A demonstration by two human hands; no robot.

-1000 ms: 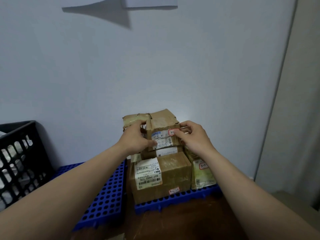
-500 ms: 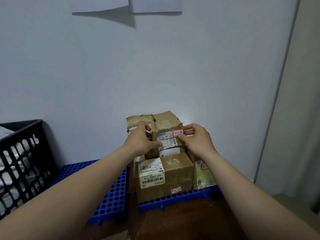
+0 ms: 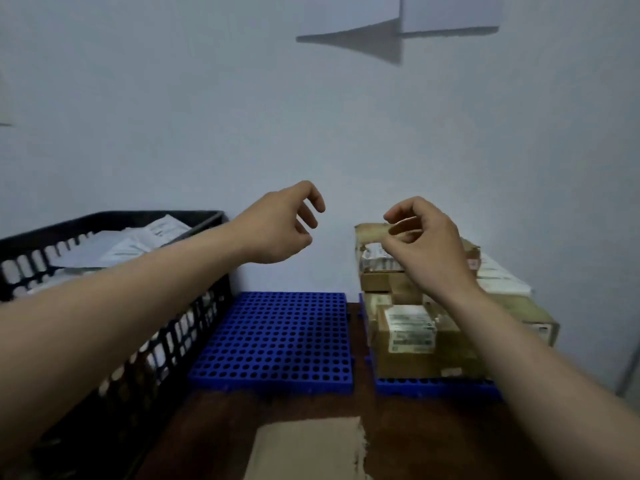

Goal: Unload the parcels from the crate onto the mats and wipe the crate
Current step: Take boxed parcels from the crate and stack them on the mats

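left hand: up in the air over the gap between crate and mats, fingers loosely curled, nothing in it, touching nothing
right hand: also raised, fingers loosely bent with thumb and forefinger near each other, nothing held. It sits in front of the top of the stack, so honestly can't tell if it brushes the box
hands together?: nope, apart, with a clear gap between them
crate: black, far left on the table, with pale flat parcels inside
middle mat: blue, just beside the crate
right mat: blue, carrying the stack of brown labelled boxes against the wall
cardboard: flat piece at the near edge
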